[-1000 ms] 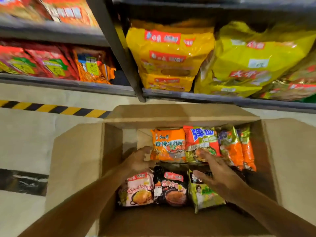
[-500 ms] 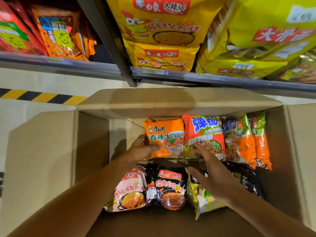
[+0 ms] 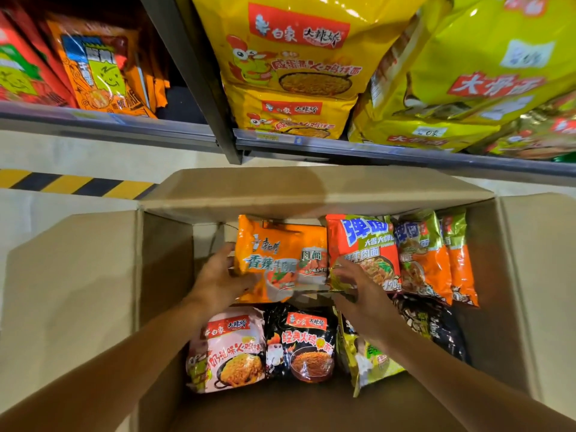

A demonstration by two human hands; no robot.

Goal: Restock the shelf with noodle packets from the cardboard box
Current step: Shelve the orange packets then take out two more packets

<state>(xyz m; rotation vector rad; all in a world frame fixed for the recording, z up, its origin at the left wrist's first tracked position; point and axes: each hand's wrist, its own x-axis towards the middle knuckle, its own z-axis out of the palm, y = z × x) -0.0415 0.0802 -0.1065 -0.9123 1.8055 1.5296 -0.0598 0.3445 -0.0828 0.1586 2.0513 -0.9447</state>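
An open cardboard box (image 3: 78, 291) on the floor holds several noodle packets. My left hand (image 3: 219, 277) grips the left edge of an orange noodle packet (image 3: 280, 254) standing at the back of the box. My right hand (image 3: 358, 288) reaches to that packet's right lower edge, fingers curled at it in front of a red and green packet (image 3: 364, 244); the grip is blurred. A pink packet (image 3: 230, 347), a black packet (image 3: 300, 341) and a green packet (image 3: 371, 360) lie in the front row. The shelf (image 3: 311, 148) above carries large yellow noodle bags (image 3: 299, 57).
More orange and green packets (image 3: 427, 254) stand at the box's back right, with a dark packet (image 3: 433, 325) below them. The left shelf bay holds red and orange packets (image 3: 93, 67) with a dark gap beside them. Yellow-black hazard tape (image 3: 78, 183) marks the floor.
The camera has moved closer to the box. My left hand has closed round the orange packet's left edge, and my right hand has shifted to its right side; the packet looks slightly lifted.
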